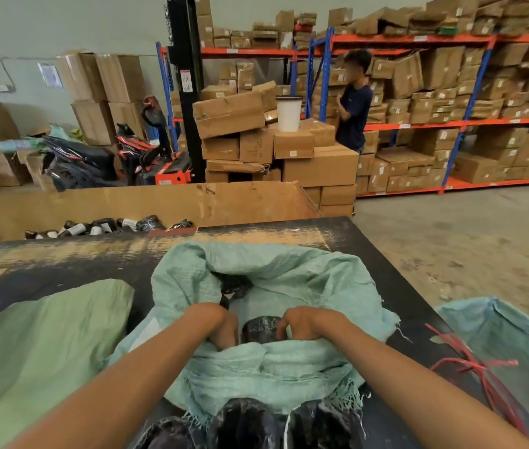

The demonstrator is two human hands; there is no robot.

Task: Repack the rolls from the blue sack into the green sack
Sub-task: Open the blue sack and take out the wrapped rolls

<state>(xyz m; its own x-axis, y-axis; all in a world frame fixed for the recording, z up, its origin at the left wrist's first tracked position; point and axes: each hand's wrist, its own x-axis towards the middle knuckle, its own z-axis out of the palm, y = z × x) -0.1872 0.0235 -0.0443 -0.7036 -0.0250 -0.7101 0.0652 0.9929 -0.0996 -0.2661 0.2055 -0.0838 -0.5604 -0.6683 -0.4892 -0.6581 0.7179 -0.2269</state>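
A blue-green woven sack (pixel 289 273) lies open in the middle of the dark table (pixel 395 254). A black wrapped roll (pixel 261 328) sits in its mouth. My left hand (pixel 221 324) curls down against the roll's left side, its fingertips hidden behind the sack's folded rim. My right hand (pixel 303 324) curls over the roll's right side. The green sack (pixel 39 351) lies flat on the table to the left. Three more black rolls (pixel 247 422) lie at the near edge under the blue sack's frayed hem.
Another blue sack (pixel 515 351) with red string (pixel 480 367) lies at the right. Behind the table stands a big cardboard bin (pixel 159 199) holding several labelled rolls (pixel 104 225). Stacked boxes, a person (pixel 353 105), a stacker and shelving stand beyond.
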